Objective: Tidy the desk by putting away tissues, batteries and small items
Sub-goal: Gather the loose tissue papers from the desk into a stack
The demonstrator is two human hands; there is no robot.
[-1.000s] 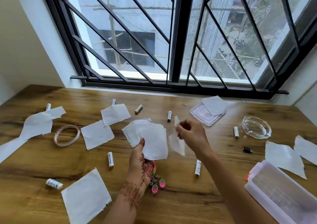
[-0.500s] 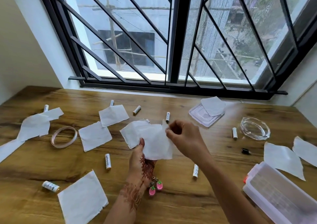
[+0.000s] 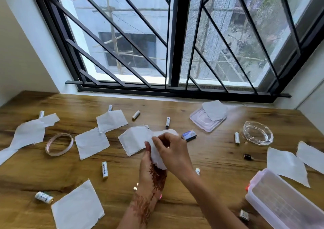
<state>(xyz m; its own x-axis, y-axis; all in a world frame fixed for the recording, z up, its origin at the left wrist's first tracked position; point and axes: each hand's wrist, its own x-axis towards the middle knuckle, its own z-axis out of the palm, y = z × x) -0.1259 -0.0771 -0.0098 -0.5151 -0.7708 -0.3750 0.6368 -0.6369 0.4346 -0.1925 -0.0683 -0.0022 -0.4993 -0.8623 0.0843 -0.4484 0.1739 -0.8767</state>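
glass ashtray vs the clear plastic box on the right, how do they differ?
The glass ashtray is round and shallow; the plastic box is long, rectangular and deeper. The ashtray is clear glass with thick walls; the box is milky, translucent plastic. The ashtray sits whole in view, far right near the window; the box lies at the near right corner, cut off by the frame edge. Both rest open-topped on the wooden desk, untouched by either hand.
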